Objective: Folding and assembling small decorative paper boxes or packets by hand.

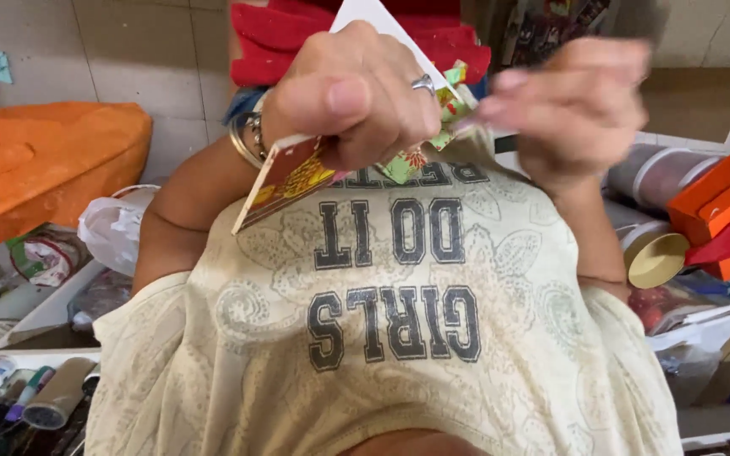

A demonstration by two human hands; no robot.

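I am looking down over my own beige printed shirt (399, 338). My left hand (352, 97), with a ring and bangles at the wrist, is closed on a stiff card (285, 181) that is red and yellow on one side, with a white sheet (373, 17) sticking up behind the fingers. A small piece of floral patterned paper (416, 156) shows between the two hands. My right hand (576, 105) is blurred and pinches the edge of that patterned paper next to my left fingers.
An orange bag (52, 160) and a white plastic bag (116, 224) lie at the left. Red folded material (280, 38) sits at the top. Cardboard rolls (656, 253) and orange boxes (720, 203) are at the right. Tubes and bottles (44, 393) lie at the bottom left.
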